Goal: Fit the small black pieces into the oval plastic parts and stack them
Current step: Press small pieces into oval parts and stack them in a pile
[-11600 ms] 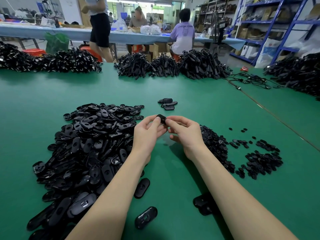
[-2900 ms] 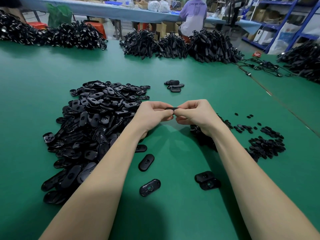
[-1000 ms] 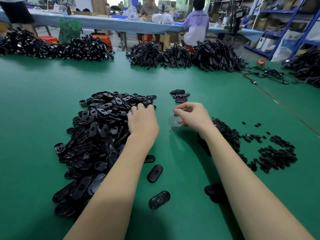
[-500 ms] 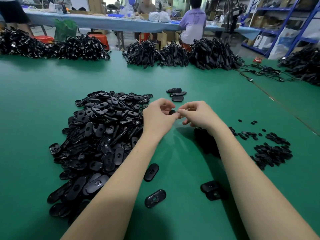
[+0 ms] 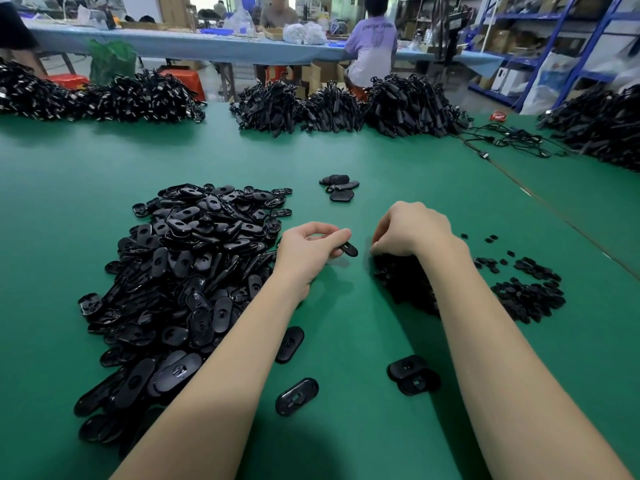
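A person's left hand point(image 5: 313, 245) is pinching an oval plastic part point(image 5: 349, 250) above the green desk point(image 5: 346, 323); the right hand point(image 5: 405, 230), fingers hidden, is dipping into small black pieces point(image 5: 405, 282). Fumbling could scatter them.

A green tabletop point(image 5: 104, 161) fills the near view. Far behind stands a long blue-covered table point(image 5: 194, 46) — two people sit there. Blue metal shelving point(image 5: 568, 39) with boxes lines the far right.
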Motion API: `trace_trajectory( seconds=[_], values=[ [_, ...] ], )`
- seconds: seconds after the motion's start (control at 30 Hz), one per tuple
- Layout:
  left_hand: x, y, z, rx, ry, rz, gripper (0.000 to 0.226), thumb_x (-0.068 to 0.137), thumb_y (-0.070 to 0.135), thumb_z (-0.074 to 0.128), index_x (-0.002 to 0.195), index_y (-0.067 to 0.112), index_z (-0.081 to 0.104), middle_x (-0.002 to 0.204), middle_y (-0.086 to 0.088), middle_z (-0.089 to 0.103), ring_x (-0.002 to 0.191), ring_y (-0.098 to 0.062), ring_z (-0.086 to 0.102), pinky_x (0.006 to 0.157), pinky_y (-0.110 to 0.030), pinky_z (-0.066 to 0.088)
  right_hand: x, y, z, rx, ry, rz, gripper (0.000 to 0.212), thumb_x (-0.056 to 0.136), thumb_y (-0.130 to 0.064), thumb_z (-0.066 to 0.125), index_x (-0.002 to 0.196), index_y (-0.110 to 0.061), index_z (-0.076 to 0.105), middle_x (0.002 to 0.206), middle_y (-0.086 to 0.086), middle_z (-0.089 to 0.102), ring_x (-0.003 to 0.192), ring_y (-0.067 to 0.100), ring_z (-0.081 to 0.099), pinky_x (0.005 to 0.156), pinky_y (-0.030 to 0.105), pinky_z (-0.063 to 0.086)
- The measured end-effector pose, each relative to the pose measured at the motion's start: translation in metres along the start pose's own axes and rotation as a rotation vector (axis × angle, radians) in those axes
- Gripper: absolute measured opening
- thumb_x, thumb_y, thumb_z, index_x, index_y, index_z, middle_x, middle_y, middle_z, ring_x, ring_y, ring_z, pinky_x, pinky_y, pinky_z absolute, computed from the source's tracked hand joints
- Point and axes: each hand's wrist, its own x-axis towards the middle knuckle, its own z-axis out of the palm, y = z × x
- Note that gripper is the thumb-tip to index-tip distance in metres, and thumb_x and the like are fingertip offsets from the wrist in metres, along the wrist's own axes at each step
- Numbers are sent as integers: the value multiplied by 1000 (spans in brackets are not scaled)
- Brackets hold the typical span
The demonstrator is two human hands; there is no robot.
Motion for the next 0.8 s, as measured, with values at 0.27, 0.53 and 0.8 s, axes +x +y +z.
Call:
trace_trajectory(
  seconds=[0.27, 0.53, 0.8],
  values=[
    [0, 3, -3, -163, 8, -6, 10, 83, 10, 81, 83, 6, 72, 72, -5, 70, 61, -10, 65, 62, -17, 55, 0, -8, 5, 6, 25, 47, 29, 81, -21, 69, 110, -24, 70, 110, 5, 68, 93, 28, 59, 77, 28, 44],
    [6, 2, -6, -236, 45, -42, 16, 90, -7, 64, 88, 6, 73, 92, -12, 74, 73, -10, 73, 72, -16, 58, -1, -8, 6, 146, 71, 7, 19, 80, -19, 68, 94, -28, 77, 97, 0, 72, 90, 25, 64, 74, 26, 47],
    [4, 9, -10, -364, -20, -76, 12, 89, -7, 65, 96, 2, 70, 86, -11, 74, 74, -13, 74, 74, -21, 60, 6, -11, 12, 1242, -87, -196, 12, 94, 4, 62, 97, -2, 73, 82, 10, 71, 73, 17, 72, 77, 26, 61]
  ],
)
